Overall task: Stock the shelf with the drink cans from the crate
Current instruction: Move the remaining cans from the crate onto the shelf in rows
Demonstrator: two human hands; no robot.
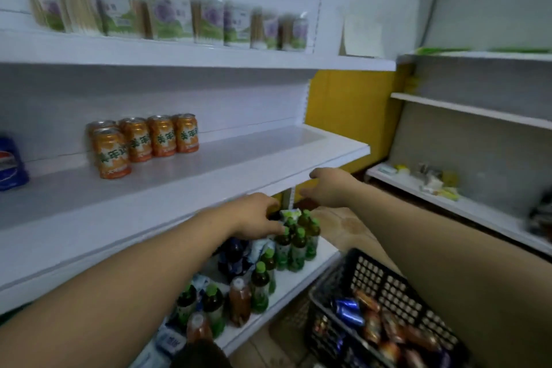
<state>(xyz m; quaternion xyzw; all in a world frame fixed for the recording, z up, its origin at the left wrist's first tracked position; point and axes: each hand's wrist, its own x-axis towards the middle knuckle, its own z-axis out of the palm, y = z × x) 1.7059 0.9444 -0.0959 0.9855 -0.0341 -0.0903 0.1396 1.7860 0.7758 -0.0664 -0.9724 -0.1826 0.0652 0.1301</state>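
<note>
Both empty, fingers loose: left hand (258, 215), right hand (327, 188); crate (388, 287) partly cut off.

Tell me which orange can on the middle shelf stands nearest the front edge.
The orange can at the left end: it stands forward of the other cans, which line up in a row behind it.
</note>
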